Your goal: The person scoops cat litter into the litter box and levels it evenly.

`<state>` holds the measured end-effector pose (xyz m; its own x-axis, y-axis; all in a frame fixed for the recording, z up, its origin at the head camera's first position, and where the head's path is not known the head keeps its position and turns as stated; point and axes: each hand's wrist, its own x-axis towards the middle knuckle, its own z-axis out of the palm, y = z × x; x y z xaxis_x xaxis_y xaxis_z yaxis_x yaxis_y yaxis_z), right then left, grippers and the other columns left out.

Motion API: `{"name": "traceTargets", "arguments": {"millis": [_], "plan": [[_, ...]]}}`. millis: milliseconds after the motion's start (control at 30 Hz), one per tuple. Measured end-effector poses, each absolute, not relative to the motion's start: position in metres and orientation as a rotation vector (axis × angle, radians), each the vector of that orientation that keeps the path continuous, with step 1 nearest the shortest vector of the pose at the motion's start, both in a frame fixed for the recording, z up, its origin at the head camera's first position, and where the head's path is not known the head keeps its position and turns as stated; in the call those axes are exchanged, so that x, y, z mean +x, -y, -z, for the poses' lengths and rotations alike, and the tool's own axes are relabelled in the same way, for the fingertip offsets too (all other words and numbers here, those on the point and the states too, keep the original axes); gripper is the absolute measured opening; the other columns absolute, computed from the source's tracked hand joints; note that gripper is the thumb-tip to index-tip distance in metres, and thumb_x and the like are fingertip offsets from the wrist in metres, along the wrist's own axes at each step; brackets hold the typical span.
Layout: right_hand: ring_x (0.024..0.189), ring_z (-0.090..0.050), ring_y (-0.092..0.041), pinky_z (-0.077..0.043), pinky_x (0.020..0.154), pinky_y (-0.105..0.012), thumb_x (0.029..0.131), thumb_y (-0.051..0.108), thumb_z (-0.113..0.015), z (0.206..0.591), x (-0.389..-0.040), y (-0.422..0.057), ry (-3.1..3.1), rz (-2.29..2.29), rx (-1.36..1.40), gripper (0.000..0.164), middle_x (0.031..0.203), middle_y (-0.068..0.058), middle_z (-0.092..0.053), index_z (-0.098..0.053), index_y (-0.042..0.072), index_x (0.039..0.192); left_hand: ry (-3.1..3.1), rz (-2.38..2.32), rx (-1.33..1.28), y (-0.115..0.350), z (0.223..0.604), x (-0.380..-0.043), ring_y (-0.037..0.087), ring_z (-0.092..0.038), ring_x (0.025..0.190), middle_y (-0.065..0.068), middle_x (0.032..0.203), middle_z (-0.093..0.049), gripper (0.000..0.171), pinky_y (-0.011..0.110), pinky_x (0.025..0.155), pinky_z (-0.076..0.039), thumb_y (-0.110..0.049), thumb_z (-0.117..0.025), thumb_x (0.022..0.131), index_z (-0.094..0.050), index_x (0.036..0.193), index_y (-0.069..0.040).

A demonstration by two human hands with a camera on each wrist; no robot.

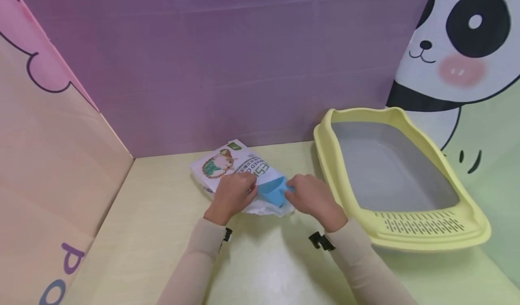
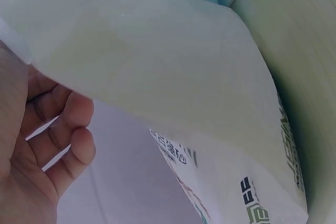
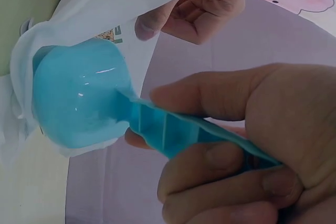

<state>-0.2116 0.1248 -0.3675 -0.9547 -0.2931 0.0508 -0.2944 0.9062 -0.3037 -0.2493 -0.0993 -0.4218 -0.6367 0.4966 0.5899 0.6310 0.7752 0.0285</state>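
Note:
On the table lies a white printed bag [image 1: 218, 163] with green lettering and a picture on its front. Its mouth faces the person. At the bag's open edge, my left hand [image 1: 237, 192] pinches the plastic, which rises as a flap [image 2: 157, 72] in the left wrist view. My right hand [image 1: 312, 198] grips a blue scoop [image 1: 273, 190] by its ribbed handle [image 3: 152, 127]. The scoop's bowl [image 3: 81, 95] sits at the bag's mouth, with plastic round its far side. What lies inside the bag and bowl is hidden.
Right of the bag stands a yellow litter box [image 1: 331, 160] with a grey inner floor [image 1: 394, 169] and a slotted front ledge [image 1: 424, 226]. A purple backdrop [image 1: 243, 70] rises behind the table [image 1: 158, 242], and printed side walls flank it.

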Motion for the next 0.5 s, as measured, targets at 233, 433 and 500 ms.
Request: {"name": "traceTargets", "arguments": {"millis": [233, 433, 500], "plan": [[0.053, -0.034, -0.014, -0.028, 0.048, -0.028, 0.091, 0.023, -0.06, 0.362, -0.22, -0.114, 3.111, -0.442, 0.436, 0.043, 0.058, 0.003, -0.03, -0.03, 0.019, 0.06, 2.405, 0.321, -0.849, 0.1, 0.42, -0.247, 0.009, -0.05, 0.054, -0.003, 0.068, -0.063, 0.018, 0.025, 0.051, -0.042, -0.013, -0.073, 0.088, -0.062, 0.074, -0.014], [0.055, -0.04, -0.017, -0.029, 0.047, -0.031, 0.088, 0.023, -0.059, 0.359, -0.226, -0.107, 3.127, -0.404, 0.395, 0.04, 0.059, 0.0, -0.038, -0.033, 0.019, 0.058, 2.377, 0.311, -0.852, 0.101, 0.418, -0.247, 0.01, -0.052, 0.054, -0.002, 0.068, -0.064, 0.017, 0.027, 0.051, -0.044, -0.012, -0.073, 0.087, -0.062, 0.074, -0.013], [0.055, -0.043, -0.017, -0.03, 0.046, -0.031, 0.087, 0.024, -0.06, 0.358, -0.227, -0.106, 3.135, -0.401, 0.383, 0.04, 0.06, -0.001, -0.042, -0.034, 0.019, 0.057, 2.367, 0.306, -0.849, 0.101, 0.418, -0.247, 0.011, -0.052, 0.054, -0.002, 0.067, -0.063, 0.018, 0.028, 0.051, -0.044, -0.012, -0.073, 0.087, -0.061, 0.073, -0.013]]}}
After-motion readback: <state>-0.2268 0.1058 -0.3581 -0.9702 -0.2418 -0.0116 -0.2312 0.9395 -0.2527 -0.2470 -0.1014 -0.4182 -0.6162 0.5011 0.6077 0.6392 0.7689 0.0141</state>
